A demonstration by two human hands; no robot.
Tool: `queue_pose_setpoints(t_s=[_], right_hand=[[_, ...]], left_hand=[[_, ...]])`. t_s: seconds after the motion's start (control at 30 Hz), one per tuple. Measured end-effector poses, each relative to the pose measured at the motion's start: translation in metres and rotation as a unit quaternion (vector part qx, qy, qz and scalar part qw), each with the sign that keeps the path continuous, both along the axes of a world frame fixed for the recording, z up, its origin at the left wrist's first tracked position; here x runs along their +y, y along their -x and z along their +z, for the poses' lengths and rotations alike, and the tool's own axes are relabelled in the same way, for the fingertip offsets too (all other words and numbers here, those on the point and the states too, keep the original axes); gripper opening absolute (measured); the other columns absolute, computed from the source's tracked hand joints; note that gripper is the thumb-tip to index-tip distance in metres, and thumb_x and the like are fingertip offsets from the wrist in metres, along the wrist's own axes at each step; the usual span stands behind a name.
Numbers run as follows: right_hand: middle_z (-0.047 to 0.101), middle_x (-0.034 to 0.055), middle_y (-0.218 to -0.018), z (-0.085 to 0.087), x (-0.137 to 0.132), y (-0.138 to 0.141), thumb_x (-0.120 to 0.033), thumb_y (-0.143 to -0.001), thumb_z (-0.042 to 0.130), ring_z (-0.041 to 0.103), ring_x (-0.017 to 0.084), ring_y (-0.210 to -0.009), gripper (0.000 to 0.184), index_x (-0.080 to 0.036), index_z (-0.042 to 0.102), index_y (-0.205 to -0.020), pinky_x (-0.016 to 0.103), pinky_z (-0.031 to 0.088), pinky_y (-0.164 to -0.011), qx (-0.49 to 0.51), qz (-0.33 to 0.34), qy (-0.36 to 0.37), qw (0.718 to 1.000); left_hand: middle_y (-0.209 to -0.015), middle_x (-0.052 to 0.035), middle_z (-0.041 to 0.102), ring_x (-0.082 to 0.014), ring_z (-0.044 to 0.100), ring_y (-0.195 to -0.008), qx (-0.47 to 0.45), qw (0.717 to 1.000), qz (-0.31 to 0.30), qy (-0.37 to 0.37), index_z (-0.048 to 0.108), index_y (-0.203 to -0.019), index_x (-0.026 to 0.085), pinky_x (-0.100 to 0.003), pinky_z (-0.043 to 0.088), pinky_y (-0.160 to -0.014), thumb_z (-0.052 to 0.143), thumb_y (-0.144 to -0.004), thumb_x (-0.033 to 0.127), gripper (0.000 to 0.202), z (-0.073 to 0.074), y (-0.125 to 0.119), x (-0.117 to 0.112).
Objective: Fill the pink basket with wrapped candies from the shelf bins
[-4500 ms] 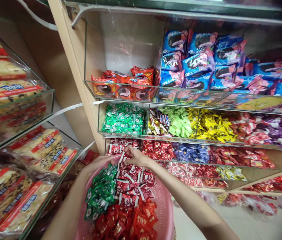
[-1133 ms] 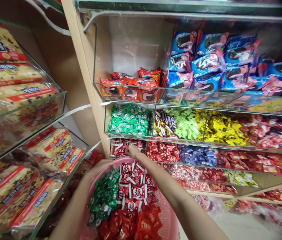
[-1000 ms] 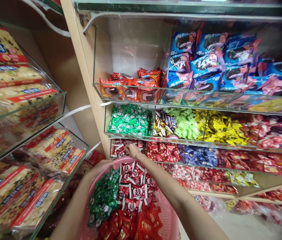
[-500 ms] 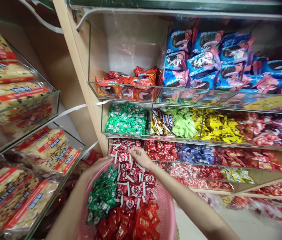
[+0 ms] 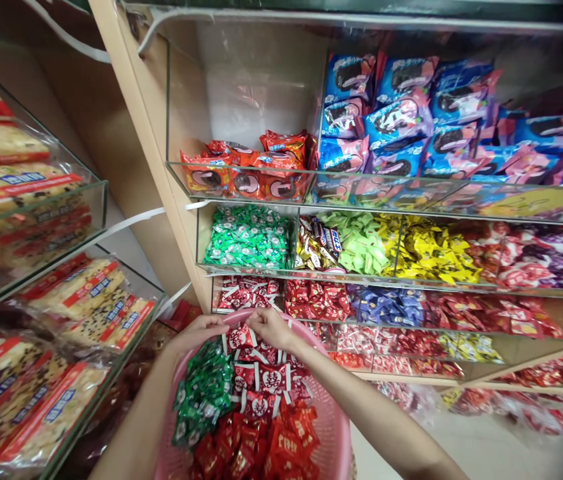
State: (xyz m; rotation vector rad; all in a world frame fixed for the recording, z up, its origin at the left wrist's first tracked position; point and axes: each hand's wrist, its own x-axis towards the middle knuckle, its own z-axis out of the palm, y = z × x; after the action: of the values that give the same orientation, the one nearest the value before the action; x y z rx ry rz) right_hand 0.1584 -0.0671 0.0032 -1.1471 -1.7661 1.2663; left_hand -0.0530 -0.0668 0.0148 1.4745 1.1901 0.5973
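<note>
A pink plastic basket [image 5: 337, 427] is in front of me, holding green wrapped candies [image 5: 204, 387], red-and-white wrapped candies [image 5: 272, 379] and plain red wrapped candies [image 5: 291, 440]. My left hand [image 5: 198, 333] lies over the basket's far left rim, with its fingers together and their tips at the inner edge; its thumb is hidden. Inside the far rim, my right hand [image 5: 272, 328] has bent, closed fingers on a red-and-white candy [image 5: 239, 339]. The fingers partly cover what they pinch.
Behind the basket, glass-fronted shelves hold green candies [image 5: 248, 237], yellow candies [image 5: 436, 250], blue candies [image 5: 388, 305] and blue snack packs [image 5: 401, 123]. A bin of red-and-white candies [image 5: 246, 293] adjoins the far rim. At left, glass shelves carry packaged pastries [image 5: 96, 287].
My right hand has come down from the bin's front edge into the far end of the basket. The red-and-white candies at that end have shifted. My left hand stays at the rim.
</note>
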Motion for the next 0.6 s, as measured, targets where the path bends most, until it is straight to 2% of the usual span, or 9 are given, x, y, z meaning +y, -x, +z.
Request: queue_pose_setpoints(t_s=[0.17,0.4,0.5,0.6], right_hand=[[0.047,-0.0065,-0.044,-0.002,0.002,0.000,-0.031,-0.077,0.056,0.046,0.008,-0.041,0.021,-0.017,0.048,-0.064,0.019,0.035,-0.041,0.045,-0.022,0.094,0.994],[0.050,-0.0059,-0.047,-0.005,0.006,-0.007,-0.035,-0.075,0.060,0.049,0.007,-0.041,0.024,-0.016,0.049,-0.065,0.019,0.044,-0.043,0.097,-0.038,0.137,0.985],[0.050,-0.0064,-0.049,0.000,0.005,-0.007,-0.039,-0.074,0.062,0.049,0.006,-0.042,0.027,-0.016,0.050,-0.066,0.018,0.046,-0.043,0.115,-0.046,0.152,0.981],[0.050,-0.0061,-0.054,0.007,0.000,-0.005,-0.043,-0.070,0.066,0.055,0.008,-0.047,0.030,-0.017,0.051,-0.073,0.019,0.049,-0.042,0.145,-0.039,0.185,0.971]], left_hand=[[-0.060,0.0059,0.045,-0.0116,0.040,-0.059,-0.012,1.000,-0.005,0.000,0.053,-0.063,0.016,-0.022,0.027,-0.057,0.062,-0.067,0.051,0.036,0.001,-0.001,-0.001],[-0.061,0.0055,0.045,-0.0105,0.039,-0.057,-0.034,0.999,-0.007,0.007,0.052,-0.065,0.016,-0.022,0.029,-0.056,0.059,-0.068,0.053,0.038,-0.006,-0.004,0.003],[-0.063,0.0039,0.050,-0.0114,0.043,-0.059,-0.040,0.999,0.000,0.013,0.054,-0.068,0.016,-0.022,0.031,-0.057,0.060,-0.068,0.054,0.038,-0.006,-0.005,0.004],[-0.069,0.0013,0.056,-0.0130,0.047,-0.062,-0.043,0.999,0.007,0.020,0.057,-0.074,0.016,-0.022,0.033,-0.058,0.060,-0.068,0.054,0.039,-0.007,-0.004,0.004]])
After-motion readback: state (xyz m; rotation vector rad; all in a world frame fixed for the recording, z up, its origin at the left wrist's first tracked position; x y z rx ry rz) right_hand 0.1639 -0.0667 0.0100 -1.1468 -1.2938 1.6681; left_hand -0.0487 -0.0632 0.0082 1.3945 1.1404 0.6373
